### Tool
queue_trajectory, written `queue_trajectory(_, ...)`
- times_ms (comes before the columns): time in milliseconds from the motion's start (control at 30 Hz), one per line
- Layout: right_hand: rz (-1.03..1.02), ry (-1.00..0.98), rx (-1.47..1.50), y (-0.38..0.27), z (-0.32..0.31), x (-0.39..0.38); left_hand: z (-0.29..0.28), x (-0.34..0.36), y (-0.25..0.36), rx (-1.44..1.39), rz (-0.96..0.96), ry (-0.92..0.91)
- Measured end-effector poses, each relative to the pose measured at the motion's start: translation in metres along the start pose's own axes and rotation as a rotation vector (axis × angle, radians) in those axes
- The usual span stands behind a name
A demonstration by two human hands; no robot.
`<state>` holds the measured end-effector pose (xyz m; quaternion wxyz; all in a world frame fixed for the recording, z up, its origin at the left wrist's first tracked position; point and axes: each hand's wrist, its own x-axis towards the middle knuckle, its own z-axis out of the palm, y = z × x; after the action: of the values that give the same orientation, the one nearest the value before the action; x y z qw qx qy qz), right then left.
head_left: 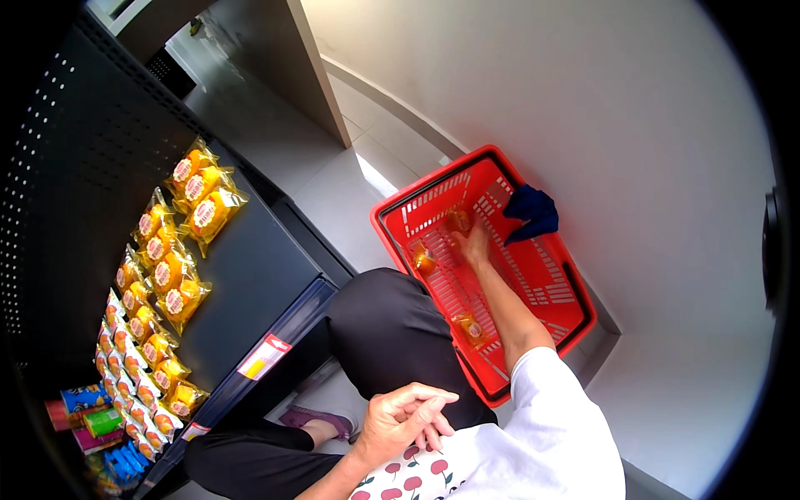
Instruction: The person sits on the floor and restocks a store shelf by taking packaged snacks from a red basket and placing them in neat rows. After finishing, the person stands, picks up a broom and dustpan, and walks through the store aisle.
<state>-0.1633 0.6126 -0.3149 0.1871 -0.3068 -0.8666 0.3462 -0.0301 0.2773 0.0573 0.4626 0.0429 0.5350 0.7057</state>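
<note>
My right hand (473, 243) reaches down into a red shopping basket (575, 321). Its fingers close on a small orange-yellow cake in a clear wrapper (457, 219) near the basket's far end; the hand partly hides the grip. Two more such wrapped pieces lie inside: one wrapped cake (424, 259) by the left wall and another wrapped cake (471, 327) nearer to me. My left hand (410, 421) hovers before my lap, fingers loosely bent and a little apart, with nothing visible in it.
To the left, a dark shelf (250, 250) carries rows of yellow wrapped cakes (171, 268), white packets (125, 375) and colourful packages (102, 422). A dark blue cloth (532, 212) hangs over the basket's right rim. A white wall (667, 208) stands beyond it. My bent knee (387, 325) touches the basket's side.
</note>
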Motion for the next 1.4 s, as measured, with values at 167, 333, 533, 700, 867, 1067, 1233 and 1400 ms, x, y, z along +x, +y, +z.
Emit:
queue_trajectory(167, 0.248, -0.236, -0.193, -0.031, 0.011, 0.002, 0.001, -0.002, -0.001, -0.004, -0.023, 0.011)
queue_trajectory(333, 0.049, -0.306, -0.337, -0.019, 0.017, -0.033, -0.001, -0.002, -0.006, -0.026, 0.004, -0.016)
queue_trajectory(533, 0.102, -0.349, -0.167, 0.0, -0.029, -0.081, -0.003, -0.005, -0.009, -0.045, 0.026, -0.032)
queue_trajectory(700, 0.185, -0.241, 0.396, 0.029, -0.079, -0.079, -0.003, -0.003, -0.014, -0.02, 0.091, -0.025)
queue_trajectory(867, -0.077, -0.319, 0.61, -0.146, -0.185, -0.085, -0.003, -0.008, -0.014, -0.012, 0.143, 0.013)
queue_trajectory(1067, -0.444, -0.321, 0.456, -0.298, -0.265, -0.13, -0.003, -0.024, -0.011, 0.039, 0.333, 0.1)
queue_trajectory(1233, -0.777, -0.367, 0.295, -0.353, -0.276, -0.159, -0.019, -0.045, 0.006, 0.058, 0.574, 0.345)
queue_trajectory(1400, -0.889, -0.486, 0.227, -0.379, -0.258, -0.185, -0.036, -0.066, 0.011, -0.037, 0.657, 0.444)
